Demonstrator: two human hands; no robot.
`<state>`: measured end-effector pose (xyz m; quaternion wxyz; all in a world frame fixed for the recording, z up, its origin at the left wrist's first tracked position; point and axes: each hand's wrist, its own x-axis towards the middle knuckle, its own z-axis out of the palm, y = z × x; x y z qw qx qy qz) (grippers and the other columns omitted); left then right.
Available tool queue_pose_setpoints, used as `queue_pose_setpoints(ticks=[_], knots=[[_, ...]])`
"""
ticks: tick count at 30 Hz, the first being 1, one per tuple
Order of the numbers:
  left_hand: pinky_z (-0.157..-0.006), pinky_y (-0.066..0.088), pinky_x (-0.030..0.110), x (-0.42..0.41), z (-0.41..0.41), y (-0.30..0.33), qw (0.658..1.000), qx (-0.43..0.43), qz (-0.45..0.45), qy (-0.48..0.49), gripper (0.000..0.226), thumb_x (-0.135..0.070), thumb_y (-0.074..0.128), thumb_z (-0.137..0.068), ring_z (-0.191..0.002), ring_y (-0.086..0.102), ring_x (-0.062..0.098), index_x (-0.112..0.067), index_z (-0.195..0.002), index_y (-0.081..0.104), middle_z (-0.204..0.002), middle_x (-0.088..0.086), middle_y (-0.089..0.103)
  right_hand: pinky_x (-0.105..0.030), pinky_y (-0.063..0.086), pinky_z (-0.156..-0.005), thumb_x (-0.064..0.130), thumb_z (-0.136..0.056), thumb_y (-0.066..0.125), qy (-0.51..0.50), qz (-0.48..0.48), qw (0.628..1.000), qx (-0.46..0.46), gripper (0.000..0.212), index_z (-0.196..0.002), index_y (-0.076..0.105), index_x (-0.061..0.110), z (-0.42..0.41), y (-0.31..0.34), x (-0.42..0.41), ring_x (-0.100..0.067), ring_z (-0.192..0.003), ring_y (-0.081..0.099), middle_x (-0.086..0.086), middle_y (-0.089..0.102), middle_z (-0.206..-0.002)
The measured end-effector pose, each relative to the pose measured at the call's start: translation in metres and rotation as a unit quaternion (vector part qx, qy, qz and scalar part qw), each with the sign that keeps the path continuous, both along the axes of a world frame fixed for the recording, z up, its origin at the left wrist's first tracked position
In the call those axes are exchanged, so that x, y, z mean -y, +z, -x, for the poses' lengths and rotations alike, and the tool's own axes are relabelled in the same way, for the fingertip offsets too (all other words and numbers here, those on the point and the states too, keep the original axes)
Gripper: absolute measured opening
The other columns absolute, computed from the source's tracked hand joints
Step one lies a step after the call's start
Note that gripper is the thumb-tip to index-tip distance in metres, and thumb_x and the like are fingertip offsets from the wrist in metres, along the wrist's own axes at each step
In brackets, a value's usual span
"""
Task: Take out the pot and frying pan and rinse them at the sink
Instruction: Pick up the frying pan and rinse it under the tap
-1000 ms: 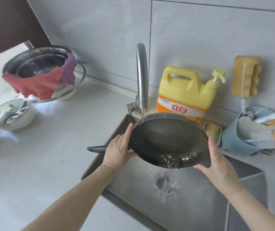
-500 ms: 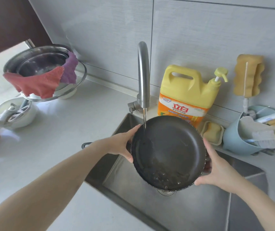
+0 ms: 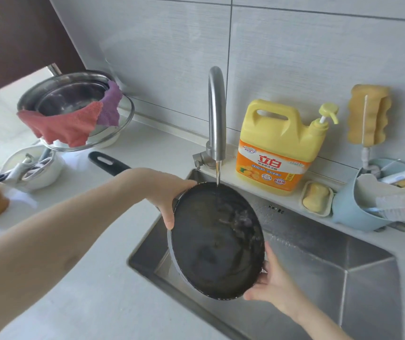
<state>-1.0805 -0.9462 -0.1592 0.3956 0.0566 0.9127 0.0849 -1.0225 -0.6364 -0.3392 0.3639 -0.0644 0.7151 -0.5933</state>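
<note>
Over steel sink (image 3: 358,273), white counter (image 3: 93,285), grey-tiled wall (image 3: 294,57) behind.

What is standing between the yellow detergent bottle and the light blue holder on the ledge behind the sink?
In the head view, a soap bar in its dish sits between the detergent bottle and the blue holder.

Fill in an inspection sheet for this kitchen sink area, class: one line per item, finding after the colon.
Surface: pale counter, steel sink.
Job's things: frying pan tilted under the running tap; steel pot on the counter, cloths over its rim.
Clutter: yellow detergent jug, soap dish, blue caddy.
Grips: left hand and right hand hold the pan's rim.
Cables: nothing seen.
Surroundings: grey tiled wall.
</note>
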Motion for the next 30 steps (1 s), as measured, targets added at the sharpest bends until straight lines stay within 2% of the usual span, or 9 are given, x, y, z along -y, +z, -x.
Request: queue_pose_setpoints(ticks=[5, 9, 11, 14, 17, 21, 24, 27, 30], knots=[[-0.063, 0.035, 0.027, 0.005, -0.017, -0.017, 0.983, -0.179, 0.039, -0.012, 0.118, -0.039, 0.081, -0.072, -0.079, 0.051, 0.017, -0.047, -0.149, -0.007, -0.08, -0.012, 0.054, -0.029, 0.057, -0.084, -0.01, -0.052, 0.09, -0.075, -0.044, 0.992, -0.092, 0.147, -0.149, 0.0, 0.053, 0.015, 0.007, 0.0, -0.018, -0.097, 0.071, 0.006, 0.06, -0.131], [-0.073, 0.041, 0.027, 0.009, -0.026, -0.051, 0.97, -0.207, -0.08, 0.1, 0.12, -0.038, 0.082, -0.072, -0.085, 0.056, 0.018, -0.054, -0.146, -0.011, -0.094, -0.009, 0.06, -0.039, 0.038, -0.112, 0.027, -0.042, 0.098, -0.017, -0.142, 0.965, -0.219, 0.151, -0.145, -0.006, 0.063, 0.052, 0.067, -0.02, -0.009, -0.126, 0.054, 0.019, 0.048, -0.144], [-0.082, 0.045, 0.026, 0.012, -0.028, -0.071, 0.952, -0.18, -0.181, 0.168, 0.123, -0.033, 0.086, -0.069, -0.093, 0.062, 0.015, -0.059, -0.145, -0.007, -0.101, -0.008, 0.065, -0.03, 0.04, -0.107, 0.028, -0.045, 0.098, 0.039, -0.182, 0.953, -0.239, 0.15, -0.144, -0.009, 0.064, 0.067, 0.102, -0.029, -0.003, -0.12, 0.056, 0.023, 0.056, -0.133], [-0.102, 0.044, 0.029, 0.006, -0.031, -0.087, 0.939, -0.097, -0.262, 0.2, 0.124, -0.027, 0.088, -0.069, -0.107, 0.062, 0.009, -0.056, -0.148, -0.003, -0.112, -0.01, 0.065, -0.015, 0.049, -0.081, 0.02, -0.051, 0.096, 0.121, -0.22, 0.942, -0.223, 0.143, -0.138, -0.008, 0.069, 0.081, 0.149, -0.037, 0.0, -0.084, 0.068, 0.021, 0.073, -0.093], [-0.112, 0.033, 0.033, 0.003, -0.034, -0.09, 0.936, -0.014, -0.285, 0.204, 0.121, -0.021, 0.086, -0.069, -0.12, 0.057, 0.007, -0.058, -0.147, 0.002, -0.122, -0.009, 0.065, -0.012, 0.05, -0.073, 0.013, -0.054, 0.094, 0.146, -0.212, 0.945, -0.203, 0.132, -0.128, 0.001, 0.072, 0.082, 0.166, -0.04, -0.004, -0.077, 0.071, 0.017, 0.074, -0.089], [-0.111, 0.036, 0.038, 0.019, -0.028, -0.073, 0.954, 0.071, -0.254, 0.145, 0.113, -0.021, 0.086, -0.069, -0.12, 0.058, 0.009, -0.059, -0.146, 0.013, -0.122, -0.012, 0.067, -0.033, 0.058, -0.082, 0.006, -0.054, 0.092, 0.141, -0.148, 0.968, -0.147, 0.117, -0.132, 0.027, 0.065, 0.068, 0.137, -0.04, -0.017, -0.091, 0.072, 0.009, 0.073, -0.107], [-0.097, 0.05, 0.033, 0.03, -0.023, -0.05, 0.951, 0.121, -0.249, 0.138, 0.103, -0.01, 0.084, -0.072, -0.106, 0.068, 0.012, -0.052, -0.145, 0.025, -0.113, -0.011, 0.072, -0.048, 0.057, -0.088, 0.009, -0.051, 0.089, 0.124, -0.12, 0.98, -0.102, 0.116, -0.138, 0.029, 0.058, 0.048, 0.096, -0.034, -0.025, -0.092, 0.072, 0.005, 0.072, -0.111], [-0.072, 0.05, 0.016, 0.034, -0.021, -0.03, 0.979, 0.06, -0.146, 0.127, 0.1, -0.016, 0.084, -0.072, -0.076, 0.064, 0.003, -0.054, -0.142, 0.025, -0.087, -0.012, 0.068, -0.045, 0.058, -0.085, -0.001, -0.053, 0.086, 0.086, -0.095, 0.988, -0.085, 0.124, -0.145, 0.025, 0.054, 0.029, 0.06, -0.019, -0.025, -0.09, 0.073, -0.001, 0.07, -0.11], [-0.067, 0.042, 0.02, 0.033, -0.02, -0.028, 0.994, -0.02, -0.064, 0.088, 0.113, -0.028, 0.085, -0.068, -0.079, 0.059, 0.004, -0.053, -0.147, 0.01, -0.086, -0.007, 0.065, -0.041, 0.059, -0.081, -0.005, -0.053, 0.087, 0.034, -0.081, 0.993, -0.082, 0.134, -0.151, 0.013, 0.05, 0.022, 0.039, -0.007, -0.022, -0.09, 0.073, -0.001, 0.066, -0.115]])
